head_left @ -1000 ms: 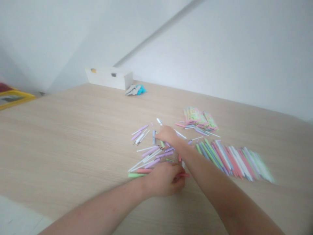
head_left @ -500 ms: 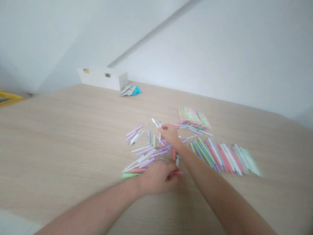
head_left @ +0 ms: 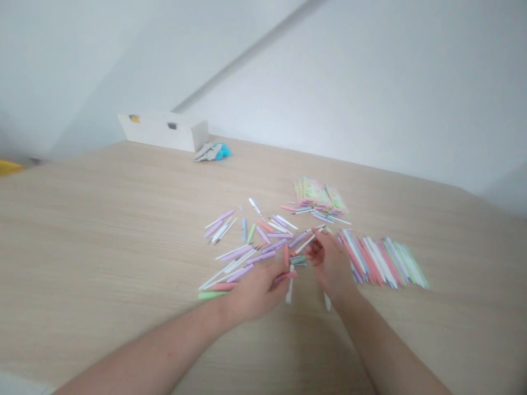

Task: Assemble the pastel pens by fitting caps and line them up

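My left hand (head_left: 263, 288) is closed round a red pen barrel (head_left: 289, 275), whose end sticks out past the fingers. To its right, my right hand (head_left: 329, 260) has its fingers pinched at a thin white pen refill (head_left: 305, 244) that slants up to the right; the fingertips are blurred. Loose pen parts lie around both hands: purple barrels (head_left: 262, 257), white refills (head_left: 230, 266), and a green barrel (head_left: 212, 295) by my left wrist. A white piece (head_left: 290, 291) lies between the hands, and another (head_left: 327, 302) shows beside my right wrist.
A row of coloured pens (head_left: 382, 262) lies to the right. Stacked pink-and-green packets (head_left: 315, 193) sit behind. At the back left stand a white box (head_left: 158, 131) and a crumpled grey-and-blue item (head_left: 214, 152) on the wooden table (head_left: 102, 236).
My right hand has come back toward me and to the right, away from the middle of the loose parts. My left hand stays low with the red barrel. The view has shifted slightly.
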`<state>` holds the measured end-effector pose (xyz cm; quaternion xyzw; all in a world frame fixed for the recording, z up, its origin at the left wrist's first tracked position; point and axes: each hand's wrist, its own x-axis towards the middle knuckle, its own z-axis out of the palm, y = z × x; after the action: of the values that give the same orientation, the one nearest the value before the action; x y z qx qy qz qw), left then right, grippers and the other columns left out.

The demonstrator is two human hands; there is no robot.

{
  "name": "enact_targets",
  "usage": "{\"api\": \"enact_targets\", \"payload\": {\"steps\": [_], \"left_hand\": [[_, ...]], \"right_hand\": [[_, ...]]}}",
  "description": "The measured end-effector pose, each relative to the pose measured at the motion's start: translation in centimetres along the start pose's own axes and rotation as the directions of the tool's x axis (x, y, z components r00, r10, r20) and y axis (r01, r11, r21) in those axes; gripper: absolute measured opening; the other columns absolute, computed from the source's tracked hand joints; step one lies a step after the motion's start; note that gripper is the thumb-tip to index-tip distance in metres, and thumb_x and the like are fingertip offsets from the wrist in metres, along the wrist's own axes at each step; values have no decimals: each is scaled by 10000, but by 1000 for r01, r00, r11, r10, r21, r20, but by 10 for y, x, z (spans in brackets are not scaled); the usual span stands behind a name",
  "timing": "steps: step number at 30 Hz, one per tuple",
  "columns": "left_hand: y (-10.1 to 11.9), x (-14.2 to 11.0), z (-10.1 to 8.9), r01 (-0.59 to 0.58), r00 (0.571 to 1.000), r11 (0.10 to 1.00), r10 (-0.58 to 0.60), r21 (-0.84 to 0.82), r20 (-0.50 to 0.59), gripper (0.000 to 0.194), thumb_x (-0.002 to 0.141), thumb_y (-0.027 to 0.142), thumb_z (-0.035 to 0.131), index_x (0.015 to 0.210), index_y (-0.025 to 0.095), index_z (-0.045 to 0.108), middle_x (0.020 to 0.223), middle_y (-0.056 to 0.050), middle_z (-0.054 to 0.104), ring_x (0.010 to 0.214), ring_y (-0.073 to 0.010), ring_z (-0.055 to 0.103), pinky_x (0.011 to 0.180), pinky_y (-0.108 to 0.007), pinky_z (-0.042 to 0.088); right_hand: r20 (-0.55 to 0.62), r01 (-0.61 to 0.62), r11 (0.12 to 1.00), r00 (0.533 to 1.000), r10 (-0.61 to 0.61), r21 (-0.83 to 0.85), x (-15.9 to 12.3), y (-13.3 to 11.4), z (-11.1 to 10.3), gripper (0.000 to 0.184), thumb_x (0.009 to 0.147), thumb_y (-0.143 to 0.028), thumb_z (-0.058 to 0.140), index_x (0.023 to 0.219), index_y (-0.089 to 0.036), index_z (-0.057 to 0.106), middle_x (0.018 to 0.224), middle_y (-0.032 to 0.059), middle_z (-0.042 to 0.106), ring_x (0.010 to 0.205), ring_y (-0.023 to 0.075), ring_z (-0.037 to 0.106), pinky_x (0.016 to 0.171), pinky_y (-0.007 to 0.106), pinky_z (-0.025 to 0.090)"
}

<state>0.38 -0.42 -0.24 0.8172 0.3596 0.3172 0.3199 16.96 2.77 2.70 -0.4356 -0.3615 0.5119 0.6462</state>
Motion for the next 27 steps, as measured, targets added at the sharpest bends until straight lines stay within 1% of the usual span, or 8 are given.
{"api": "enact_targets", "payload": {"steps": [1, 3, 6, 8, 14, 19, 24, 27], "left_hand": [[1, 1, 0, -4, 1000, 1000, 3, -24, -16, 254, 937, 290, 387, 795, 159, 553, 693, -7, 542, 639, -130, 483, 597, -237, 353], [2, 1, 0, -13, 999, 997, 11, -72, -30, 252, 945, 292, 376, 839, 158, 562, 711, -7, 547, 660, -133, 486, 623, -238, 365], [3, 2, 0, -9, 999, 993, 4, -114, -43, 250, 949, 298, 379, 874, 154, 570, 750, -13, 566, 692, -135, 495, 661, -243, 377], [3, 2, -1, -1, 999, 992, -6, -129, -47, 247, 952, 295, 382, 881, 154, 572, 776, -14, 573, 711, -133, 498, 676, -241, 377], [4, 2, -5, 19, 1000, 991, -20, -133, -3, 239, 954, 291, 386, 925, 153, 579, 760, 0, 540, 705, -122, 478, 673, -231, 365], [5, 1, -6, 13, 1000, 993, -12, -115, 11, 245, 951, 281, 387, 971, 147, 591, 756, -6, 537, 699, -129, 475, 655, -234, 363], [8, 2, -5, -1, 1000, 990, 2, -138, 4, 255, 957, 272, 374, 1036, 165, 591, 789, -13, 574, 717, -135, 492, 702, -238, 383], [9, 3, -6, -13, 1000, 989, 13, -144, -4, 263, 960, 278, 365, 1011, 161, 594, 817, -22, 591, 735, -139, 506, 731, -243, 395]], "right_hand": [[-17, 4, 999, 1000, -3, 52, -6, 0, -4, 161, 679, -271, 667, 720, -175, 543, 565, -55, 567, 441, 63, 505, 386, 157, 408], [-41, 28, 996, 999, -24, 88, -13, 2, -10, 157, 697, -253, 673, 744, -180, 542, 594, -45, 605, 444, 65, 518, 389, 157, 408], [-66, 60, 995, 996, -54, 84, -19, 7, -16, 192, 724, -250, 665, 865, -195, 547, 631, -35, 645, 453, 78, 535, 402, 170, 416], [-68, 60, 996, 996, -56, 62, -20, 9, -20, 223, 735, -260, 665, 907, -202, 536, 635, -34, 650, 459, 87, 547, 410, 178, 419], [-21, 54, 998, 998, -53, 16, -21, 14, -28, 225, 757, -287, 660, 895, -207, 501, 676, -19, 674, 500, 109, 599, 437, 197, 442], [57, 58, 998, 997, -56, -26, -26, 18, -28, 220, 796, -312, 635, 932, -223, 486, 729, -12, 688, 541, 129, 635, 457, 215, 461], [104, 29, 998, 994, -23, -59, -31, 21, -24, 209, 803, -320, 635, 938, -234, 502, 745, -18, 671, 549, 123, 623, 485, 228, 477], [137, 38, 996, 990, -27, -75, -33, 21, -22, 157, 803, -313, 638, 886, -224, 540, 731, -17, 650, 547, 107, 585, 462, 205, 445]]}}
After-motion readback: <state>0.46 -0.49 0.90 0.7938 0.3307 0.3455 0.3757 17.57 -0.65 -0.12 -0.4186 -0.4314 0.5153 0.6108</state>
